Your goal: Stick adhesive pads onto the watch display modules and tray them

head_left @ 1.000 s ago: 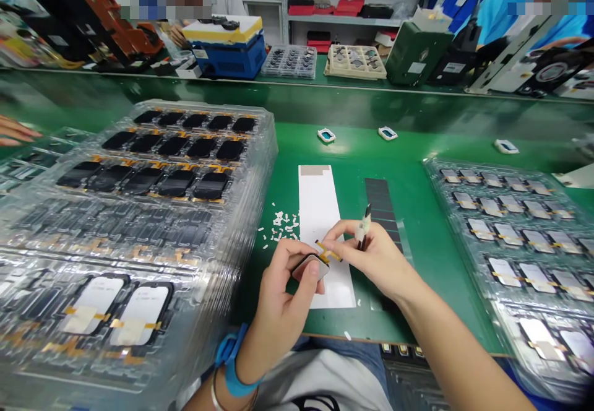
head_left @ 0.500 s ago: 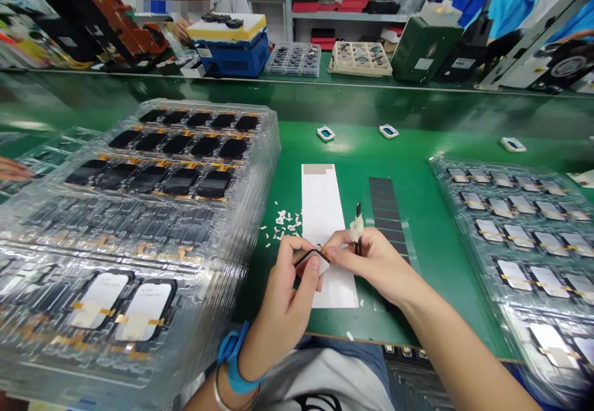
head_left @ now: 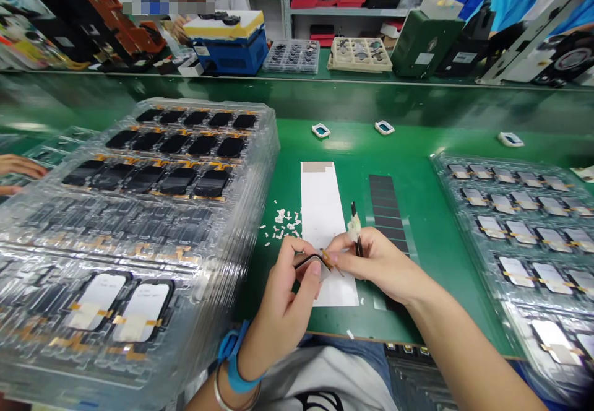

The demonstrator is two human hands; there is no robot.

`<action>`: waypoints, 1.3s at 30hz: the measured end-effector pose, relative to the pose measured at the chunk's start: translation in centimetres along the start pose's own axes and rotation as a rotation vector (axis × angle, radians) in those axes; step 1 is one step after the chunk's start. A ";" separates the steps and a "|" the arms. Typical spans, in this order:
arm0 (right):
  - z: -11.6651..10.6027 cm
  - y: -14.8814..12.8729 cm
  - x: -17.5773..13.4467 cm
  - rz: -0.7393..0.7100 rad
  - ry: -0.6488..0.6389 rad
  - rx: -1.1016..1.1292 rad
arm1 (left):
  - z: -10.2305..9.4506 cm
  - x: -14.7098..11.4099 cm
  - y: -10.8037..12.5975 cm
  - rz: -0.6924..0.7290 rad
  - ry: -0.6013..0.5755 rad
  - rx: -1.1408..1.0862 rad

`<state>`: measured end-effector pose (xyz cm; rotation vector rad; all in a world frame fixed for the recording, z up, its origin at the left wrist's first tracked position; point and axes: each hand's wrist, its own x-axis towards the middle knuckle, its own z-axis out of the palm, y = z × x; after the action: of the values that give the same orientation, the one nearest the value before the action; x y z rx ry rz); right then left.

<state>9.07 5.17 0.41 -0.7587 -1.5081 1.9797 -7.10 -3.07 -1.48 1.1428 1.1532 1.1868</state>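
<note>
My left hand is closed on a small display module with a white back and a black edge, held tilted between thumb and fingers. Against its right side, my right hand pinches at an orange flex cable with thumb and forefinger. A slim black tool wrapped in pale tape also sits in the right hand, pointing upward; its exact kind is unclear. Beneath both hands lies a white paper strip. Right of it is a sheet of black rectangular pieces, partly behind the right hand.
At left rises a tall stack of clear trays holding display modules. Another clear tray of white-backed modules stands at right. White scraps litter the green table. A co-worker's hand shows at the far left.
The display module has tilted in my left hand, and more of the orange flex cable shows. The tool in my right hand has shifted slightly left. The co-worker's hand has come further into view.
</note>
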 end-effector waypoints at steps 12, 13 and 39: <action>1.1 -0.4 0.0 -0.018 0.105 -0.124 | 0.0 0.0 -0.5 0.014 0.081 0.029; 1.2 -0.4 0.0 -0.023 0.109 -0.128 | 0.1 0.0 -0.5 0.016 0.082 0.030; 1.6 -0.2 -0.4 -0.158 0.283 -0.400 | 0.2 0.1 -0.5 0.029 0.056 -0.037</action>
<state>8.28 3.87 0.97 -0.9991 -1.7459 1.4032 -6.89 -2.97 -1.97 1.1072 1.1556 1.2641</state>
